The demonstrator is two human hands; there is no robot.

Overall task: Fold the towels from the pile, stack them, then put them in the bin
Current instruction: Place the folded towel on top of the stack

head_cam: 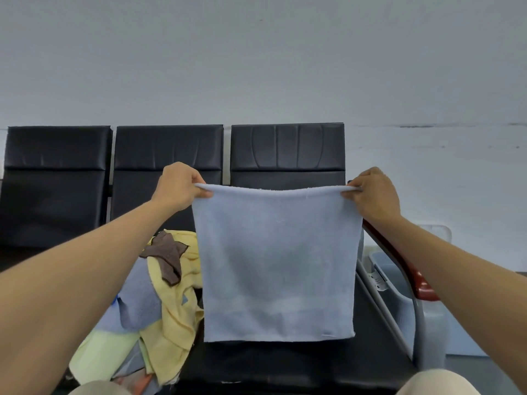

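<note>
A light blue towel point(278, 263) hangs flat in the air above the black seat point(285, 363). My left hand point(178, 185) pinches its top left corner and my right hand point(373, 192) pinches its top right corner, so the upper edge is stretched between them. The towel's bottom edge hangs just over the seat. To the left lies the pile of towels point(159, 303): yellow, pale green, blue and a small brown cloth on top. A clear plastic bin point(399, 283) stands on the floor to the right, partly hidden behind the armrest.
A row of black chair backs point(168, 155) runs along a grey wall. A red-brown armrest point(413, 275) on a metal frame borders the seat on the right, between it and the bin. My knees show at the bottom edge.
</note>
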